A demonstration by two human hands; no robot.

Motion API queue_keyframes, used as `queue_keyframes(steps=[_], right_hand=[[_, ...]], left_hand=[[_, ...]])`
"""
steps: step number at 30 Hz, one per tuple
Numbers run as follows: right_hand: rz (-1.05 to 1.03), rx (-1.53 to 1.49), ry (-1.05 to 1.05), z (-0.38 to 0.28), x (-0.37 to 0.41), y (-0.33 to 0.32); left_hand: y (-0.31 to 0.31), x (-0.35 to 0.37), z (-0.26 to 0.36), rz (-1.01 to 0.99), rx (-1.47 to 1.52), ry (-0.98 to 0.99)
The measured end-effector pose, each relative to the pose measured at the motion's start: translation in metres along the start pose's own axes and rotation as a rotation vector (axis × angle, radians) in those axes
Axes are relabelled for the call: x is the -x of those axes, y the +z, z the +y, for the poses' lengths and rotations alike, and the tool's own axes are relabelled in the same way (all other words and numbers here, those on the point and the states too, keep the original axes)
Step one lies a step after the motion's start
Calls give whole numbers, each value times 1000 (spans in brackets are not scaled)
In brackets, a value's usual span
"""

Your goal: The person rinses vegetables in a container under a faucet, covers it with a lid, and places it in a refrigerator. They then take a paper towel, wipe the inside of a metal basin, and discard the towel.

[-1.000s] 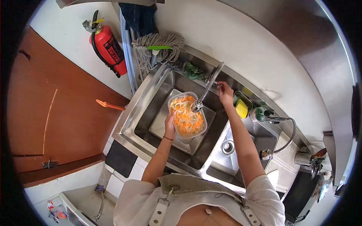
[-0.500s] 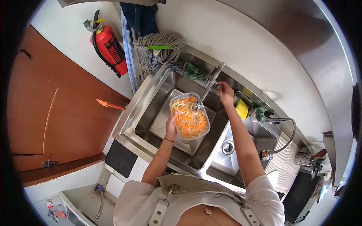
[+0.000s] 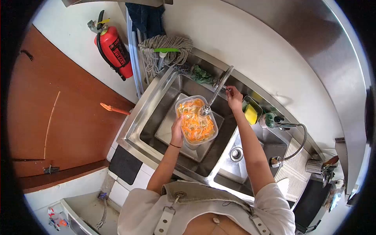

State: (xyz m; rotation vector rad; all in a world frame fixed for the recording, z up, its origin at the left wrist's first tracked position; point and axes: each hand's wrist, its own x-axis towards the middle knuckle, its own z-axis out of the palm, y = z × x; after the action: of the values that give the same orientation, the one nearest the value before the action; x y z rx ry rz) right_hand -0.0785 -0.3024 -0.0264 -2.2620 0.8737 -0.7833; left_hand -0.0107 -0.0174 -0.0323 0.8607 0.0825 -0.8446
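Observation:
My left hand (image 3: 178, 132) grips the left side of a clear plastic container (image 3: 214, 135) held over the left sink basin (image 3: 150, 129). Shredded orange and white vegetables (image 3: 196, 125), apparently in liquid, fill the container. The flexible metal faucet (image 3: 217, 91) reaches down over it, its nozzle just above the far right part of the contents. Up at the faucet's base, my right hand (image 3: 234, 97) has its fingers closed on the faucet handle (image 3: 226, 88), which they partly hide.
A yellow sponge (image 3: 251, 113) sits in a holder right of my right hand, beside a jar (image 3: 268, 120). A second faucet (image 3: 297, 145) curves over the right basin (image 3: 235, 166). Behind the sink are a green cloth (image 3: 201, 75) and a mop (image 3: 166, 45). A fire extinguisher (image 3: 114, 51) hangs at left.
Almost nothing differs. The container and my left hand have shifted very slightly to the left; my right hand stays at the faucet handle.

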Motion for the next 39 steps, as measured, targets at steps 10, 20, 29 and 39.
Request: queue_keyframes(steps=[10, 20, 29, 39], right_hand=[[-25, -5, 3, 1, 0, -2], [-22, -37, 44, 0, -1, 0], [-34, 42, 50, -5, 0, -3], [3, 9, -4, -1, -1, 1]], left_hand=[[-3, 1, 0, 69, -53, 20], [-1, 3, 7, 69, 0, -22], [-1, 1, 3, 67, -66, 28], [-2, 1, 2, 1, -17, 30]])
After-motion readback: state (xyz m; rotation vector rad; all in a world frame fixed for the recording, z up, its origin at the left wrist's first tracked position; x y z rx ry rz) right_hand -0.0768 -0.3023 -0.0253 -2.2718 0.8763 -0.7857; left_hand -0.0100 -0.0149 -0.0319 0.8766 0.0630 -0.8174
